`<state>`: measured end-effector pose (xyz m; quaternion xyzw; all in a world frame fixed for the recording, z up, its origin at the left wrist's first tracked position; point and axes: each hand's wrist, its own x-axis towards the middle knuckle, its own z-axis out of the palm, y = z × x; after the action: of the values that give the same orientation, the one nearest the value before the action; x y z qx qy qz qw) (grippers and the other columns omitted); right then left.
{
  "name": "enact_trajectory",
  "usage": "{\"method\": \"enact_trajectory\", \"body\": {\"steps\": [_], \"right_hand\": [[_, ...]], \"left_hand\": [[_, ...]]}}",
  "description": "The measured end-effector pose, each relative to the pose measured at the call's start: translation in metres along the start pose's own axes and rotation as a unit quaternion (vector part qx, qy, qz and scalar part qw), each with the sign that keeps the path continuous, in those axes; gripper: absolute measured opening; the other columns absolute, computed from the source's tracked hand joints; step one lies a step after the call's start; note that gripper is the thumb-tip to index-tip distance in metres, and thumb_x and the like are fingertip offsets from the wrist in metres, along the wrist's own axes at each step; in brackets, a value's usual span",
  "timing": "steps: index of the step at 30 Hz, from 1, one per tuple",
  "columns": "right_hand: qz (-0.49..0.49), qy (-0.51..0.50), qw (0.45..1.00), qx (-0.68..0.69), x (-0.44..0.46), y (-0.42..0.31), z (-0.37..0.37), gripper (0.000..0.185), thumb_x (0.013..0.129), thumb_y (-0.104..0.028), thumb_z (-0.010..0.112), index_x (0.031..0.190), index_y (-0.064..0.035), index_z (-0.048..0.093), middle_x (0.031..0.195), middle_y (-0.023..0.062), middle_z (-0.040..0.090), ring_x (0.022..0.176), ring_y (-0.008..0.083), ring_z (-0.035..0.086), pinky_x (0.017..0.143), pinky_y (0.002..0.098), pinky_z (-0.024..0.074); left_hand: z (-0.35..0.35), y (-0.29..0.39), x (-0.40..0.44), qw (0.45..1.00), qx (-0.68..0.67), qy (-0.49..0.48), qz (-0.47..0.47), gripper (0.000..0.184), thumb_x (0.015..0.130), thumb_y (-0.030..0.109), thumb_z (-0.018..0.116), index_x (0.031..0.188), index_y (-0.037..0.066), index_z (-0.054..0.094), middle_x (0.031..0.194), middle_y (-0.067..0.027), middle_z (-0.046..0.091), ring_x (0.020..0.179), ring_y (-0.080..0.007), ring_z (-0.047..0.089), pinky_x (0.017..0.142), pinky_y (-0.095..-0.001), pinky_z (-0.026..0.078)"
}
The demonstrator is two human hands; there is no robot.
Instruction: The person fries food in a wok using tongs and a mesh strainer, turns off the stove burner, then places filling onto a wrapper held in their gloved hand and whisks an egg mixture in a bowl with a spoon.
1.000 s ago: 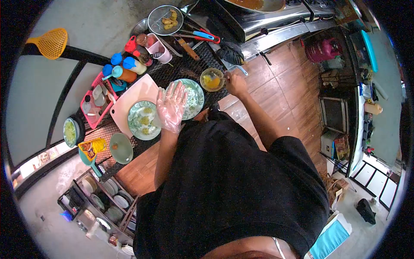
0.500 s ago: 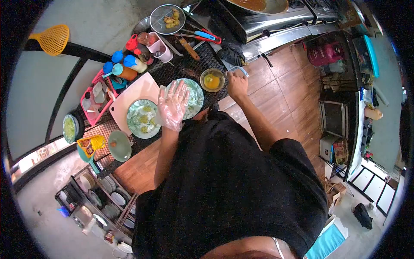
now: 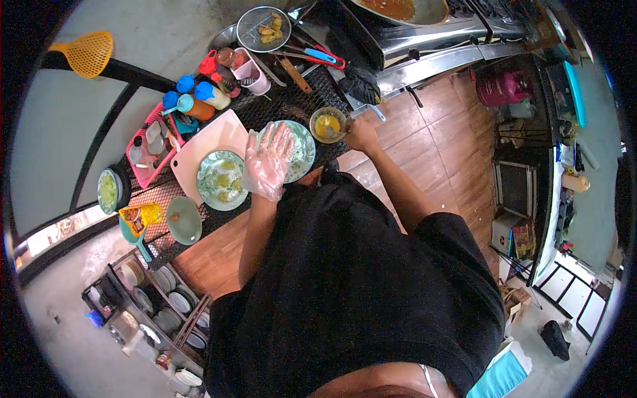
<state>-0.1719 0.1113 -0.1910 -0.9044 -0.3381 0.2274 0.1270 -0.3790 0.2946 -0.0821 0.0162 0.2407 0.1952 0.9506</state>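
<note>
My left hand (image 3: 267, 162), in a clear plastic glove, is open with its fingers extended. It hovers at the near edge of a patterned plate (image 3: 302, 151) with white powder, partly covering it. Beside it, another patterned plate (image 3: 211, 191) holds several yellowish-green pieces in white powder. My right hand (image 3: 361, 135) is closed at the rim of a small bowl (image 3: 314, 119) of yellow liquid that looks like beaten egg. A greyish utensil end, probably a spoon (image 3: 330, 131), shows in the liquid; its handle is mostly hidden by my fingers.
A pink cutting board (image 3: 222, 132) lies behind the plates. Squeeze bottles (image 3: 211, 96), a pink basket (image 3: 141, 156) and a green bowl (image 3: 184, 220) stand to the left. A strainer (image 3: 263, 30) with fried pieces is at the back, near a stove pan (image 3: 405, 10).
My right hand has moved down and slightly left, closer to the bowl's rim, and the greyish end now shows in the yellow liquid. My left hand has stayed nearly still.
</note>
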Motion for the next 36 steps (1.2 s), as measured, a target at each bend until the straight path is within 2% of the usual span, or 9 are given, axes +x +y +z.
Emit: {"method": "enact_trajectory", "body": {"steps": [5,8,10,12,14,17,27,31,36], "right_hand": [[-0.054,0.01,0.983,0.173,-0.003,0.025,0.014,0.025,0.073,-0.017,0.067,0.097,-0.0108,0.071,0.089,0.0186,0.069,0.085,0.0353,0.068,0.074,0.0459,0.0539],[0.02,0.096,0.976,0.194,-0.017,0.013,0.008,0.022,0.077,-0.014,0.061,0.097,-0.0085,0.069,0.091,0.0198,0.069,0.085,0.0365,0.067,0.074,0.0478,0.0528],[0.021,0.166,0.981,0.094,-0.024,-0.003,-0.005,0.022,0.08,-0.01,0.056,0.099,-0.0089,0.066,0.091,0.0192,0.068,0.086,0.0379,0.066,0.073,0.0487,0.0522],[0.006,0.161,0.986,0.047,-0.023,-0.001,0.003,0.023,0.081,-0.009,0.053,0.101,-0.0113,0.065,0.094,0.0179,0.068,0.088,0.037,0.066,0.076,0.0478,0.0506],[-0.055,0.209,0.976,-0.006,-0.025,-0.006,0.002,0.027,0.083,-0.015,0.052,0.108,-0.0145,0.062,0.093,0.0159,0.066,0.082,0.0356,0.065,0.077,0.0479,0.0461],[-0.028,0.181,0.982,-0.038,-0.027,-0.009,0.004,0.026,0.082,-0.016,0.054,0.107,-0.0136,0.061,0.093,0.0141,0.066,0.083,0.0327,0.065,0.081,0.0458,0.0436],[0.018,0.136,0.989,-0.059,-0.029,-0.021,-0.012,0.029,0.081,-0.014,0.056,0.11,-0.0109,0.056,0.097,0.0146,0.064,0.089,0.0333,0.065,0.08,0.0467,0.0463],[-0.037,0.174,0.982,-0.063,-0.025,-0.026,0.0,0.031,0.083,-0.011,0.054,0.114,-0.0105,0.056,0.101,0.0143,0.061,0.098,0.0325,0.061,0.084,0.0451,0.0459],[-0.103,0.174,0.977,-0.066,-0.029,-0.032,-0.005,0.03,0.083,-0.012,0.054,0.113,-0.0125,0.057,0.1,0.0115,0.059,0.098,0.0308,0.058,0.085,0.0445,0.0423]], "left_hand": [[-0.002,0.001,-0.002,1.0,-0.01,-0.009,0.003,0.062,0.099,0.041,0.049,0.141,-0.002,0.036,0.152,-0.0257,0.028,0.143,-0.0352,0.026,0.118,-0.0489,0.022],[-0.002,0.0,-0.002,1.0,-0.007,-0.003,0.003,0.062,0.098,0.04,0.049,0.142,-0.002,0.035,0.152,-0.0258,0.028,0.143,-0.0352,0.026,0.118,-0.0491,0.022],[-0.002,-0.001,-0.001,1.0,-0.006,0.0,0.0,0.063,0.098,0.04,0.049,0.142,-0.002,0.035,0.152,-0.0257,0.028,0.143,-0.0352,0.026,0.118,-0.0491,0.022],[-0.003,-0.001,0.001,1.0,-0.002,-0.009,-0.009,0.064,0.098,0.041,0.049,0.144,-0.002,0.033,0.152,-0.0253,0.028,0.143,-0.0349,0.026,0.118,-0.049,0.022],[-0.002,-0.002,0.001,1.0,-0.002,-0.012,-0.01,0.065,0.099,0.041,0.049,0.145,-0.001,0.031,0.153,-0.0249,0.027,0.143,-0.0346,0.026,0.118,-0.0489,0.022],[-0.002,-0.002,0.0,1.0,-0.002,-0.015,-0.011,0.066,0.099,0.041,0.048,0.146,-0.001,0.029,0.153,-0.0241,0.027,0.144,-0.034,0.025,0.118,-0.0487,0.022],[-0.012,0.002,-0.001,1.0,-0.007,-0.015,-0.013,0.065,0.1,0.042,0.046,0.146,0.0,0.029,0.153,-0.0228,0.028,0.143,-0.0339,0.026,0.118,-0.0478,0.021],[-0.009,-0.001,-0.001,1.0,0.009,-0.009,-0.018,0.068,0.1,0.045,0.042,0.149,0.001,0.025,0.155,-0.0207,0.026,0.146,-0.0293,0.023,0.118,-0.0455,0.021],[-0.013,0.002,0.0,1.0,-0.009,-0.011,-0.017,0.064,0.1,0.042,0.045,0.146,0.0,0.03,0.153,-0.023,0.027,0.143,-0.0339,0.026,0.118,-0.0485,0.022]]}}
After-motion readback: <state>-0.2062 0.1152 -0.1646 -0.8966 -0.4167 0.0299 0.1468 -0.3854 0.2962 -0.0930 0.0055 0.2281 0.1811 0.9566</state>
